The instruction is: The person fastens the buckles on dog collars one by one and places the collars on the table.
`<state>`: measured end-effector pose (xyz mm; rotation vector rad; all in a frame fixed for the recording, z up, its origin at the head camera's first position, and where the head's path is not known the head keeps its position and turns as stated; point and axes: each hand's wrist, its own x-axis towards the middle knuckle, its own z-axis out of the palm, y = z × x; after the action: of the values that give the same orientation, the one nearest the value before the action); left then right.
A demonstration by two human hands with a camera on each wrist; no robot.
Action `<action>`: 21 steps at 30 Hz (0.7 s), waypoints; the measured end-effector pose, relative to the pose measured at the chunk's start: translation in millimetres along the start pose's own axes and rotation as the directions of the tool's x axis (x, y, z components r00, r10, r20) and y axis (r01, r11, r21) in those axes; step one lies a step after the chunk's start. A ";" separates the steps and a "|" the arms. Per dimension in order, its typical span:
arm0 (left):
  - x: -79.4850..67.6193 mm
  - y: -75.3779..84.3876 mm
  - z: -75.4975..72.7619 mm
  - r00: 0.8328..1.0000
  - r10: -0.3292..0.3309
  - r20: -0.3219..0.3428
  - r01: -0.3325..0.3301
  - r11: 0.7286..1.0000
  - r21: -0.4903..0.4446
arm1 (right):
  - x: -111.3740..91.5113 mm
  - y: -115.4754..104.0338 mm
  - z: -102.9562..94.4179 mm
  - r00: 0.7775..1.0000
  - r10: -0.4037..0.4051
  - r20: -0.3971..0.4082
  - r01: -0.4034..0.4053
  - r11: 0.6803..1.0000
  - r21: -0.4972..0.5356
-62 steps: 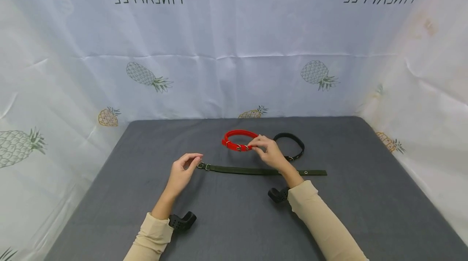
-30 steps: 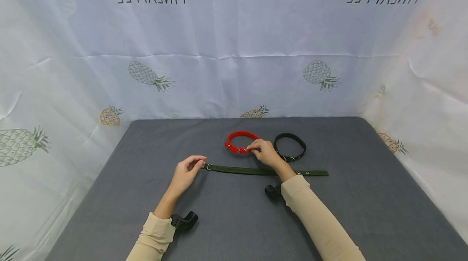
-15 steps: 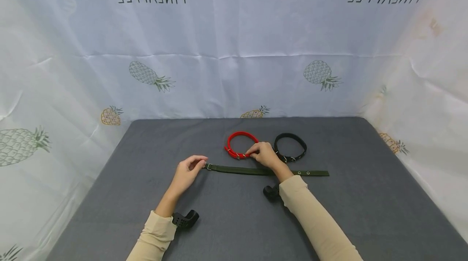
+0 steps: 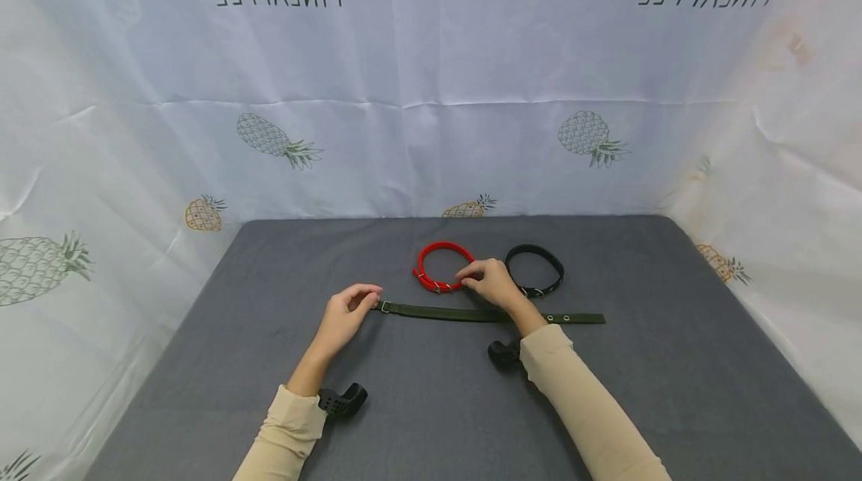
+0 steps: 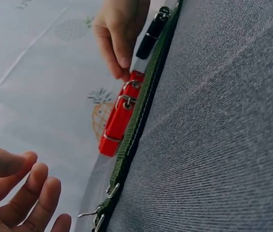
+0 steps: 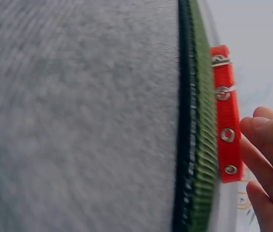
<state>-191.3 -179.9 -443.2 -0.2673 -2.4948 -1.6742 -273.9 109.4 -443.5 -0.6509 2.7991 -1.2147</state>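
The red collar (image 4: 446, 245) stands buckled into a ring on the table, its silver eyelets and buckle showing in the right wrist view. My right hand (image 4: 494, 285) is at its right side, with fingertips right at the upper edge of the band and the fingers loosely bent. A dark green collar (image 4: 444, 313) lies stretched out flat in front, passing under my right wrist. Beside its buckle end is my left hand (image 4: 340, 320), thumb and fingers loosely curved with a gap to the buckle (image 5: 98, 212) in the left wrist view.
To the right of the red ring stands a black collar (image 4: 560, 271), also closed into a loop. All of it is on a grey cloth-covered table (image 4: 417, 406). A white curtain (image 4: 431, 159) with pineapple prints surrounds the back and sides.
The red collar has come down nearer the green one and now rests on the table. My right hand came down with it, then shifted slightly up and right. My left hand barely moved.
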 end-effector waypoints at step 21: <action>1.2 16.9 -14.3 0.999 0.021 0.041 -0.026 0.991 0.130 | -54.8 19.9 -60.6 0.998 0.036 0.047 -0.043 0.988 0.148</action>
<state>-188.7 -186.8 -422.2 -0.3176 -2.6057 -1.5037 -242.2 184.6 -423.1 -0.6013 2.6400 -1.3681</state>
